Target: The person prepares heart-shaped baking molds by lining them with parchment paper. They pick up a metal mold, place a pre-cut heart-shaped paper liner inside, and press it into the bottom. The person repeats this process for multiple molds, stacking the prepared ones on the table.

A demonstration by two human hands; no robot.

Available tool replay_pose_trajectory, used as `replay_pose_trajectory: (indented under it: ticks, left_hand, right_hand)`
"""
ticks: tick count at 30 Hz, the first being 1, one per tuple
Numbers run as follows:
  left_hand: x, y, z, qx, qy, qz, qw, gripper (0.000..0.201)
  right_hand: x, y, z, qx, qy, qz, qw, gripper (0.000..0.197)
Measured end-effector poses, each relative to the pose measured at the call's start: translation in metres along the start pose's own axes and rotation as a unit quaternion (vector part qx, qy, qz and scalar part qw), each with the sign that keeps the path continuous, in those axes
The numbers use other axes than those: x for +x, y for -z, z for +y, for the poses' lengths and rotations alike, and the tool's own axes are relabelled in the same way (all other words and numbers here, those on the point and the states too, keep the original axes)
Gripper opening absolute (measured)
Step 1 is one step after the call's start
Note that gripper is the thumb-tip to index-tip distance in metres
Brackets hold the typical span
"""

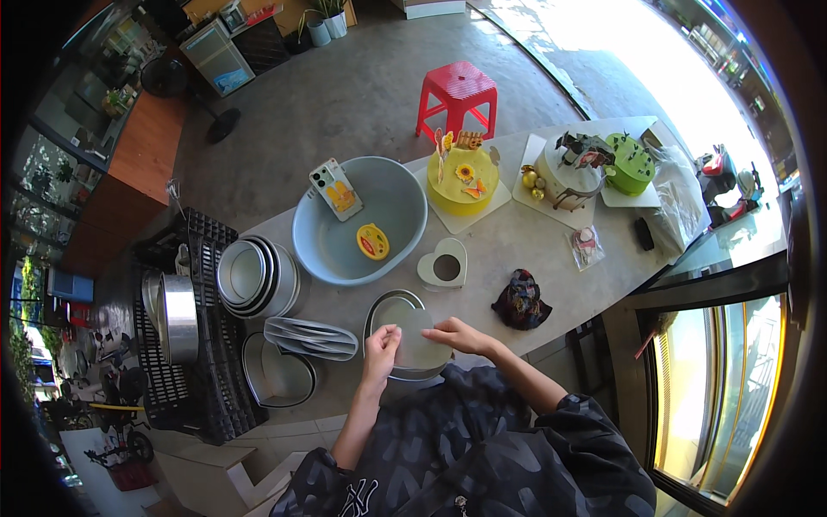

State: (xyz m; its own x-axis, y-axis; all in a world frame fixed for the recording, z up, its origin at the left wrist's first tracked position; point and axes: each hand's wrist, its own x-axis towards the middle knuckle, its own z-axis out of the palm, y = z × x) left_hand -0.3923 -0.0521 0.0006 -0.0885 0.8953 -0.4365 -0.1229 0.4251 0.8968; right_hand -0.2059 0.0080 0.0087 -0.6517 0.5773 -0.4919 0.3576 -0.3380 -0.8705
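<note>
hands (461,336) could pass between white heart-shaped tin (427,268) and dark cloth (522,302), while the basin (332,241) blocks front-left.

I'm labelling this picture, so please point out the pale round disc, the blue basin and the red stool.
Pale round disc (420,351), head view: its upper surface.
Blue basin (334,247), head view: bare inside surface.
Red stool (462,81), head view: top of the seat.

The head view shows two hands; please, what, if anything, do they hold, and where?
It cannot be told: left hand and right hand both overlap the pale disc.
</note>
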Motion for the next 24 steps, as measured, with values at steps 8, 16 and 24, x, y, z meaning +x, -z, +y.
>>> replay_pose_trajectory:
  ticks: [8, 16, 24]
  left_hand:
    - [-0.003, -0.012, 0.028, 0.061, -0.016, -0.089, 0.994, 0.02]
    - [-0.008, -0.002, 0.047, 0.1, 0.051, -0.177, 0.978, 0.026]
    - [-0.008, 0.002, 0.027, 0.102, -0.105, -0.109, 0.983, 0.031]
  right_hand:
    - [-0.006, 0.008, 0.02, 0.212, 0.023, 0.119, 0.97, 0.041]
    - [-0.019, 0.036, 0.036, 0.275, 0.063, 0.172, 0.944, 0.04]
    - [-0.037, 0.048, 0.033, 0.246, 0.047, 0.163, 0.954, 0.042]
